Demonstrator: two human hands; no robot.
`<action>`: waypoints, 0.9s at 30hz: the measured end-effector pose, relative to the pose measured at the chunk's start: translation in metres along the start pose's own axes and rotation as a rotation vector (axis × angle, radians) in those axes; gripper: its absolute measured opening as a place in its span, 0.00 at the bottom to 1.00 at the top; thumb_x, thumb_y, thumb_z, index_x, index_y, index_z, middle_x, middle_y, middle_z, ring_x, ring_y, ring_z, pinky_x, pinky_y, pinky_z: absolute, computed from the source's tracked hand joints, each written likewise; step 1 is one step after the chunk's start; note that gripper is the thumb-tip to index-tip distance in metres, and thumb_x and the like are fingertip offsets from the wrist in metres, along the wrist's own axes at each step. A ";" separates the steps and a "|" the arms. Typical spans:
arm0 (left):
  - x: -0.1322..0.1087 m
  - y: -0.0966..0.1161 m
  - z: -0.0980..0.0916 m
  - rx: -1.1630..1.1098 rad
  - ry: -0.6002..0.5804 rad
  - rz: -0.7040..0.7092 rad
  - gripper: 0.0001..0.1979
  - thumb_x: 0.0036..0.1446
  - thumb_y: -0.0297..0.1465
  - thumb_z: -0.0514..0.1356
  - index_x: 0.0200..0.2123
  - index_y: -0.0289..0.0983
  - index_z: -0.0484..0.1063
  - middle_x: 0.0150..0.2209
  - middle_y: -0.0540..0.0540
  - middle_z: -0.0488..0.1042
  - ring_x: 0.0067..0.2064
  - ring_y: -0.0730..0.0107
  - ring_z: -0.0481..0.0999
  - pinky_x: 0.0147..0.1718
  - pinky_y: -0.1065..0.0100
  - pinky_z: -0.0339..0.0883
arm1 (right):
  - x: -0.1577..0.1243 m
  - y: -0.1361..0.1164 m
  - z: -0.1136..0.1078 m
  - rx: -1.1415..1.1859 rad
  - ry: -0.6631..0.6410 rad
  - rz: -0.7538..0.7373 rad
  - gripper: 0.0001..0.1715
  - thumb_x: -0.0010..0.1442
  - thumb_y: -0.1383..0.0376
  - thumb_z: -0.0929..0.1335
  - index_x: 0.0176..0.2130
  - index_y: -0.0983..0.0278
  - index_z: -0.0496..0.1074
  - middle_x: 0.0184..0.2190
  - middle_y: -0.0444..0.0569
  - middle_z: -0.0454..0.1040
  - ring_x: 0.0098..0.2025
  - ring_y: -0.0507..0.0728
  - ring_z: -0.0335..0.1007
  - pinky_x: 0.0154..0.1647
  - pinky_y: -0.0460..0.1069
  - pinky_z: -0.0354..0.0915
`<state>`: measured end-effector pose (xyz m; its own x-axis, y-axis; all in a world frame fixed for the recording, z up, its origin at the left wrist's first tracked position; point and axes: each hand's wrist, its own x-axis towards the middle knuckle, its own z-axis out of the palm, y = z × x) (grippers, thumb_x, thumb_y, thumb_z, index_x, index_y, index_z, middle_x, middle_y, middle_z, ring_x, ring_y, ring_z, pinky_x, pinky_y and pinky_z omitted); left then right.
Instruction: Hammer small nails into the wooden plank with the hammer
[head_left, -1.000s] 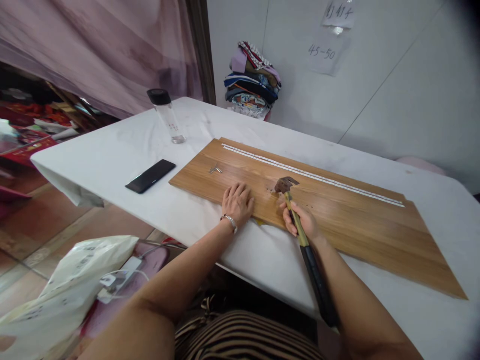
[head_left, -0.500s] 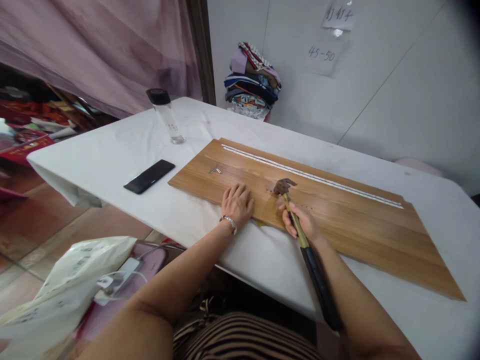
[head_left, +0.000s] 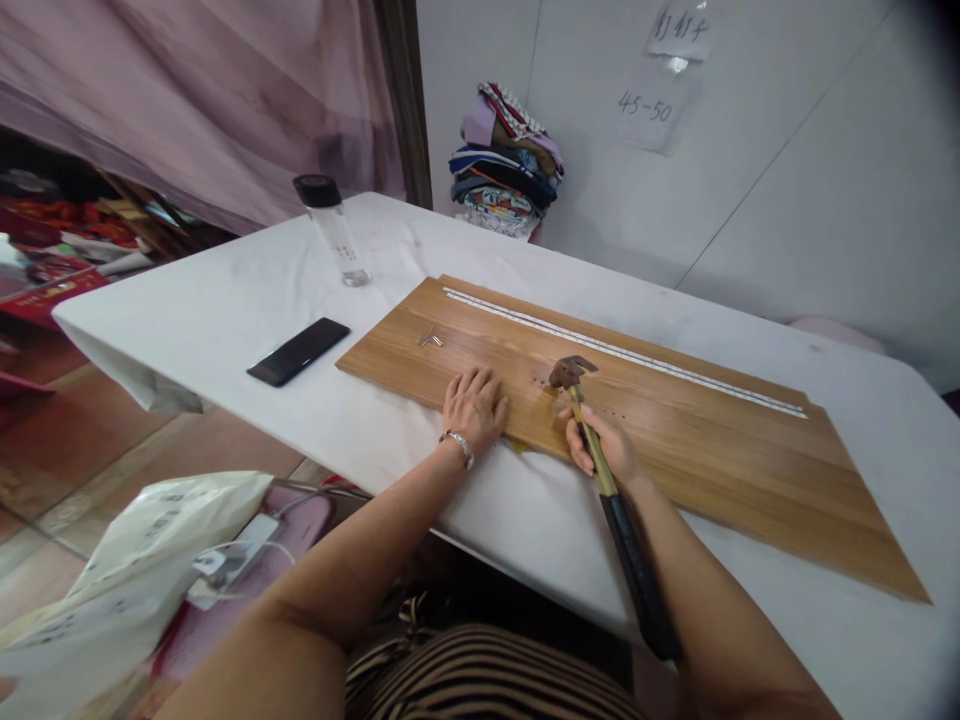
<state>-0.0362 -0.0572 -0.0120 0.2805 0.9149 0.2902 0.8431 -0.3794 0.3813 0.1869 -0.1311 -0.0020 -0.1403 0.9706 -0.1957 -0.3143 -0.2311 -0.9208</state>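
A wooden board [head_left: 720, 450] lies across the white-covered table. My left hand [head_left: 475, 405] rests flat on its near edge, fingers stretched out, with a bracelet at the wrist. Wrapped round the yellow neck of a claw hammer [head_left: 600, 455] is my right hand [head_left: 606, 445]. The hammer's rusty head is at the board's surface, and its black grip points back toward my body. Small dark dots, perhaps nail heads, run in a row near the hammer head. Several loose nails [head_left: 430, 338] lie on the board's left part. Two white measuring strips [head_left: 622, 350] run along the far side.
Left of the board, a black phone [head_left: 298, 351] lies on the table [head_left: 202, 290], and a clear bottle [head_left: 337, 235] with a black lid stands behind it. Folded clothes [head_left: 506, 160] are stacked by the wall. A pink stool [head_left: 307, 515] at lower left holds a power strip and a bag.
Almost nothing differs. The hammer head has shifted very slightly to the right; my left hand stays in place.
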 end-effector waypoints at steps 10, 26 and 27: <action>0.000 0.002 -0.001 -0.002 -0.012 -0.012 0.16 0.67 0.35 0.59 0.54 0.41 0.80 0.65 0.42 0.77 0.70 0.51 0.70 0.71 0.48 0.60 | 0.000 -0.002 0.003 -0.003 0.021 0.006 0.25 0.60 0.43 0.72 0.40 0.61 0.72 0.19 0.35 0.67 0.10 0.46 0.52 0.08 0.43 0.51; 0.000 0.001 -0.001 -0.003 -0.010 -0.003 0.17 0.67 0.35 0.58 0.55 0.42 0.80 0.65 0.42 0.77 0.70 0.52 0.70 0.71 0.48 0.60 | 0.001 -0.001 0.001 0.004 0.013 0.021 0.24 0.61 0.44 0.71 0.41 0.61 0.71 0.19 0.35 0.67 0.10 0.46 0.52 0.08 0.43 0.51; 0.000 0.001 -0.001 -0.006 -0.009 -0.004 0.17 0.67 0.36 0.58 0.55 0.42 0.80 0.65 0.42 0.77 0.70 0.52 0.70 0.71 0.47 0.59 | 0.001 -0.001 0.001 0.007 0.018 0.011 0.24 0.61 0.44 0.71 0.41 0.61 0.71 0.19 0.35 0.67 0.10 0.46 0.52 0.08 0.43 0.51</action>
<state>-0.0360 -0.0575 -0.0105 0.2816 0.9176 0.2804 0.8413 -0.3766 0.3877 0.1862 -0.1303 -0.0005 -0.1273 0.9689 -0.2121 -0.3194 -0.2425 -0.9160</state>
